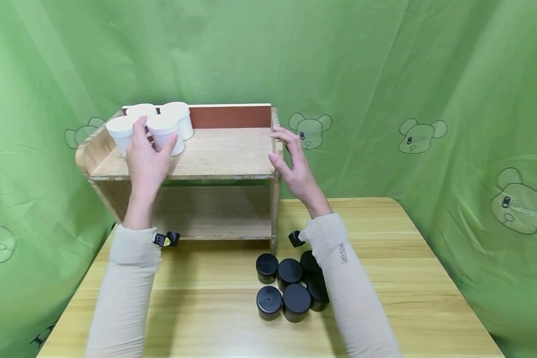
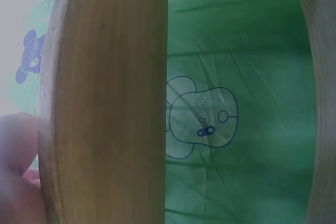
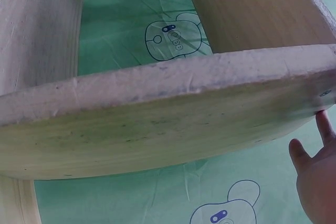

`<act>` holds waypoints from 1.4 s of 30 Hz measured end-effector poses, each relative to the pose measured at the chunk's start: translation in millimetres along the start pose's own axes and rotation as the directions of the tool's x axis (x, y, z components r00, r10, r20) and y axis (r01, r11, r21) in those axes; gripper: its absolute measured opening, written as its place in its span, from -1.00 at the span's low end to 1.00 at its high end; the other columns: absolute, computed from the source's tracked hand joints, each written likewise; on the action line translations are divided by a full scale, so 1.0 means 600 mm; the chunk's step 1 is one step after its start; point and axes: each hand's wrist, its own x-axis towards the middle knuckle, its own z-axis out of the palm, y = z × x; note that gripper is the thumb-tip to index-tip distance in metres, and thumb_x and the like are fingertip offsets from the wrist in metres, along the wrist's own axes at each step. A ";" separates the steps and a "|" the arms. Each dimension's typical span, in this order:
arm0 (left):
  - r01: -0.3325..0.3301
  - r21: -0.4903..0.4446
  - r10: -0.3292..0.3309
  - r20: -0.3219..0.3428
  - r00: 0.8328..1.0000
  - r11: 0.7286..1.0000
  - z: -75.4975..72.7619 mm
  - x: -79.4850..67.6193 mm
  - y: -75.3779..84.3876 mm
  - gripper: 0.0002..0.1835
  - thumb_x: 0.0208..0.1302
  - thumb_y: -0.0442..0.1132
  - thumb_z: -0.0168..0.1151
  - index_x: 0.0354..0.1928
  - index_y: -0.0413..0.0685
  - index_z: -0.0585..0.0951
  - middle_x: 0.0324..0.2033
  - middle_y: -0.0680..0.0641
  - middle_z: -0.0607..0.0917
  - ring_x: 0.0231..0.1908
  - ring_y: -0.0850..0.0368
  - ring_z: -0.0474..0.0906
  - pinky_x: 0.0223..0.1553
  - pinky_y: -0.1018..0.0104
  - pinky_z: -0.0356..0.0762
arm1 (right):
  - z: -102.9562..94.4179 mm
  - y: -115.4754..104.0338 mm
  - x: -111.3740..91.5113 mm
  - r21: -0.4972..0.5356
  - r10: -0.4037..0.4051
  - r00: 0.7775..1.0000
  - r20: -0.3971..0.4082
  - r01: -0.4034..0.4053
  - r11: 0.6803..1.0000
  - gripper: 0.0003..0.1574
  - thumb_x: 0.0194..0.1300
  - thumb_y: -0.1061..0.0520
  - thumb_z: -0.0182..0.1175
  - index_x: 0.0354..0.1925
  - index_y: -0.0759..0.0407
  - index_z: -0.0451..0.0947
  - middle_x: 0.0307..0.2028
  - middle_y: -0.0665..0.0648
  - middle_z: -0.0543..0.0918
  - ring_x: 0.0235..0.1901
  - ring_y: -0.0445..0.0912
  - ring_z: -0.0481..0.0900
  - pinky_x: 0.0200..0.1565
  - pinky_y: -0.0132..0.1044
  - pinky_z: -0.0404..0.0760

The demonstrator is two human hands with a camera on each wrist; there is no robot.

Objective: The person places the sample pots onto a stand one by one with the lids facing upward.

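Note:
Several white lidded jars stand grouped at the left end of the wooden shelf's top board. My left hand grips the front right white jar, thumb on its right side and fingers on its left. The left wrist view catches only part of this hand beyond a board edge. My right hand rests its fingertips on the shelf's right side panel, fingers fairly straight. In the right wrist view, a finger of that hand touches the panel's outer face.
Several black lidded jars stand on the wooden table in front of the shelf's right end, some partly behind my right sleeve. Below the top board is a lower shelf board. A green curtain hangs behind.

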 end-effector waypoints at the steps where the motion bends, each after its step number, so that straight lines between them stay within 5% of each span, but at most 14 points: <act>1: -0.001 -0.002 0.001 0.004 1.000 1.000 0.001 0.000 0.000 -0.20 0.38 -0.06 0.38 0.51 -0.20 0.26 0.38 -0.28 0.52 0.28 -0.22 0.57 0.31 -0.02 0.55 | -0.001 0.000 0.000 0.001 -0.001 1.000 -0.001 0.001 1.000 -0.37 0.47 0.02 0.09 0.42 0.12 0.31 0.56 0.04 0.17 0.58 -0.05 0.06 0.60 0.07 0.01; 13: 0.029 -0.023 -0.029 0.022 0.999 0.999 -0.006 -0.010 0.003 -0.18 0.41 -0.04 0.34 0.57 -0.11 0.19 0.44 -0.23 0.48 0.31 -0.15 0.55 0.34 0.06 0.53 | -0.002 -0.004 0.001 -0.005 -0.008 1.000 -0.003 0.008 1.000 -0.35 0.47 -0.03 0.09 0.42 0.13 0.30 0.56 0.02 0.18 0.58 -0.09 0.06 0.60 0.04 0.03; 19: 0.021 0.006 -0.020 -0.066 0.998 1.000 -0.013 -0.023 -0.001 -0.25 0.40 -0.08 0.35 0.52 -0.12 0.29 0.40 -0.16 0.54 0.25 -0.13 0.59 0.32 0.11 0.55 | 0.001 -0.006 0.001 0.000 0.007 1.000 0.007 -0.007 1.000 -0.33 0.47 -0.05 0.09 0.42 0.15 0.30 0.56 0.01 0.17 0.57 -0.10 0.06 0.59 0.10 0.03; 24: -0.073 0.001 0.072 -0.161 0.984 0.997 -0.023 -0.032 -0.005 -0.34 0.39 -0.13 0.37 0.46 -0.11 0.40 0.32 -0.14 0.61 0.21 -0.09 0.63 0.28 0.14 0.59 | 0.003 -0.004 0.001 0.000 0.010 1.000 0.011 -0.010 1.000 -0.33 0.47 -0.06 0.08 0.43 0.14 0.30 0.56 0.01 0.17 0.57 -0.10 0.06 0.59 0.11 0.03; 30: -0.187 -0.034 0.177 -0.202 0.963 0.982 -0.033 -0.038 -0.009 -0.43 0.38 -0.16 0.36 0.38 -0.14 0.49 0.22 -0.16 0.67 0.15 -0.11 0.66 0.23 0.13 0.63 | 0.002 -0.004 0.001 -0.004 0.009 1.000 0.008 -0.009 1.000 -0.35 0.47 -0.05 0.08 0.42 0.11 0.31 0.56 0.00 0.17 0.57 -0.10 0.06 0.59 0.10 0.03; 36: -0.307 -0.039 0.295 -0.185 0.937 0.951 -0.029 -0.062 -0.009 -0.48 0.39 -0.19 0.34 0.33 -0.19 0.53 0.15 -0.22 0.68 0.11 -0.12 0.66 0.21 0.09 0.64 | 0.000 -0.004 0.001 -0.007 0.006 1.000 0.006 -0.006 1.000 -0.36 0.47 -0.05 0.09 0.42 0.06 0.32 0.56 0.00 0.17 0.57 -0.11 0.06 0.58 0.11 0.03; 42: -0.437 -0.040 0.425 -0.164 0.890 0.899 -0.014 -0.099 -0.006 -0.52 0.39 -0.20 0.34 0.30 -0.15 0.56 0.12 -0.20 0.70 0.08 -0.18 0.66 0.17 -0.05 0.63 | -0.002 -0.005 0.001 -0.006 0.008 1.000 0.009 -0.008 1.000 -0.35 0.47 -0.06 0.09 0.42 0.08 0.31 0.56 0.00 0.17 0.58 -0.10 0.05 0.59 0.11 0.03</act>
